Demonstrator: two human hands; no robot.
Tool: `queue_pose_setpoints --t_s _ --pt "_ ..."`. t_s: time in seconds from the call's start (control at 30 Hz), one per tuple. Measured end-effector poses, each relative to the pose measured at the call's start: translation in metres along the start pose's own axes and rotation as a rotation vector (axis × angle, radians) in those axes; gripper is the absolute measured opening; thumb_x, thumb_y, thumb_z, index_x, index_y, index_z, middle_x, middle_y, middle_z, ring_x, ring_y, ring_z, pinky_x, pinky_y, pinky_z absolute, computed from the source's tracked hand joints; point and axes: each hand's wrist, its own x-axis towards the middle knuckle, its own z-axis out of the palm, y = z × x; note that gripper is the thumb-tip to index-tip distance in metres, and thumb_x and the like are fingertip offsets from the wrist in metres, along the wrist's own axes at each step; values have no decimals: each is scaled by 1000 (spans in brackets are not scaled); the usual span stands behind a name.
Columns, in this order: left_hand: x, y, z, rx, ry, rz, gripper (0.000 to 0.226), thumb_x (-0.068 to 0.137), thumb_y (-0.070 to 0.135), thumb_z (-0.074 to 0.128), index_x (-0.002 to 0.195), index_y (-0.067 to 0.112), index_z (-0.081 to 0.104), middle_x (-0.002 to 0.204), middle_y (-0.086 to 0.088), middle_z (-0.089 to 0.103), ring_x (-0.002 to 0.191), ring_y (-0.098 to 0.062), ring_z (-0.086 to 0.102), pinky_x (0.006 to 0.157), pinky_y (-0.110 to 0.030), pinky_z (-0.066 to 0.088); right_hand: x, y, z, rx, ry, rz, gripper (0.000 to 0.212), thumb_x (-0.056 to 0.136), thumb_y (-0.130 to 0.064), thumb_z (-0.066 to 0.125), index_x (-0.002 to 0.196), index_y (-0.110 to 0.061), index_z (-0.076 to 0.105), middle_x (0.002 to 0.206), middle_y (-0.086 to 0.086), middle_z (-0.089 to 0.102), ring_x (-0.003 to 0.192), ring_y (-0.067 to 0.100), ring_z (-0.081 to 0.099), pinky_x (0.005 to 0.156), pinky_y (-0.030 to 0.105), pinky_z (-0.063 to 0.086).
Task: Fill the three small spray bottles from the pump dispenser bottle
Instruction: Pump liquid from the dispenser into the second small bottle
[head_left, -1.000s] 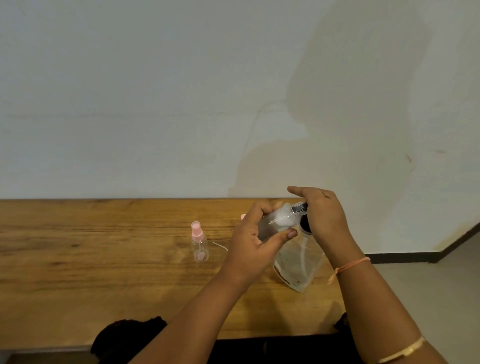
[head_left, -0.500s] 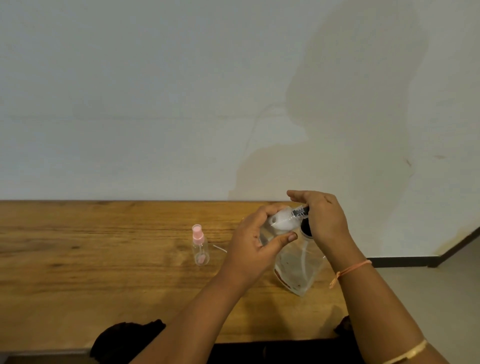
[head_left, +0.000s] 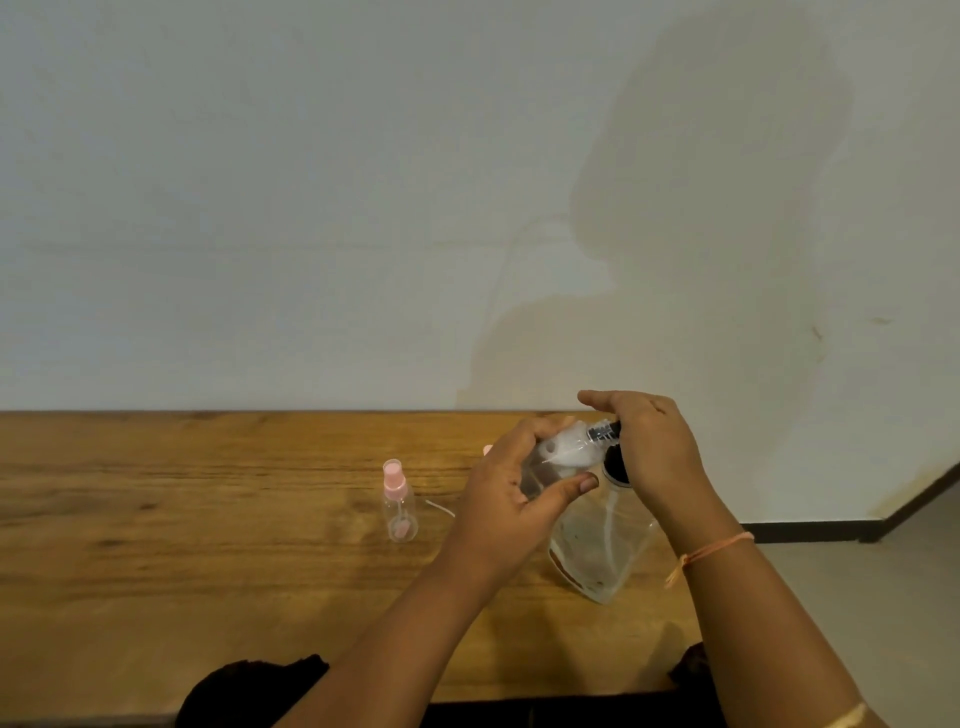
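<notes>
Pump dispenser bottle (head_left: 597, 545) is stood near the right end of the wooden table (head_left: 208, 519), its pump head covered by the right hand (head_left: 649, 452), fingers curled over it, apparently for pressing. An uncapped small spray bottle (head_left: 563, 452) is gripped tilted in the left hand (head_left: 511, 499), its mouth held at the black nozzle (head_left: 602, 431) so that liquid is caught. A pink-capped spray bottle (head_left: 399, 506) is stood upright, well apart to the left.

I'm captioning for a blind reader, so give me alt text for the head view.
A person's left hand holds a small clear bottle tilted against the nozzle of a pump dispenser bottle, whose top the right hand grips. A pink-capped spray bottle stands to the left on the wooden table.
</notes>
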Motion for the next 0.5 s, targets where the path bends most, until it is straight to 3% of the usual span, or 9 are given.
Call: queue_pose_setpoints --t_s 0.07,0.17,0.27,0.33,0.4,0.5 --pt "-1 -3 0 -13 -4 -15 38 73 44 68 110 39 57 107 13 64 95 -12 63 79 -35 56 -1 0 1 17 -38 52 37 97 -10 34 119 -21 61 123 -1 47 102 5 39 84 12 29" --pt "0 0 -1 -35 -3 13 35 74 40 69 108 36 58 106 12 65 97 -10 63 80 -29 55 -3 -2 -2 23 -22 43 41 95 -1 38 131 -14 52 131 6 47 121 16 43 97 19 31" --pt "1 5 -2 -70 -5 34 34 74 38 69 106 38 59 105 11 66 98 -9 63 80 -26 54 -3 -10 -6 180 -37 21 35 96 -11 36 115 -16 65 99 -11 52 109 14 47 96 26 37" --pt "1 5 -3 -74 -1 49 35 73 38 70 106 39 58 105 12 66 99 -7 63 81 -24 54 -3 -12 -7 229 -51 37 33 96 -16 37 107 -20 68 92 -16 52 105 12 48 99 30 39" --pt "1 5 -3 -65 3 47 35 72 39 70 105 41 58 105 14 65 99 -5 62 81 -22 53 -3 -9 -8 81 -90 -23 29 96 -12 40 110 -18 65 110 -6 58 116 20 50 101 29 37" --pt "2 4 -2 -55 -16 22 32 72 41 69 101 46 57 103 18 65 96 -3 62 78 -20 53 -1 -2 -6 -347 -117 -146 43 94 1 40 133 -14 50 138 10 44 128 21 40 99 19 30"
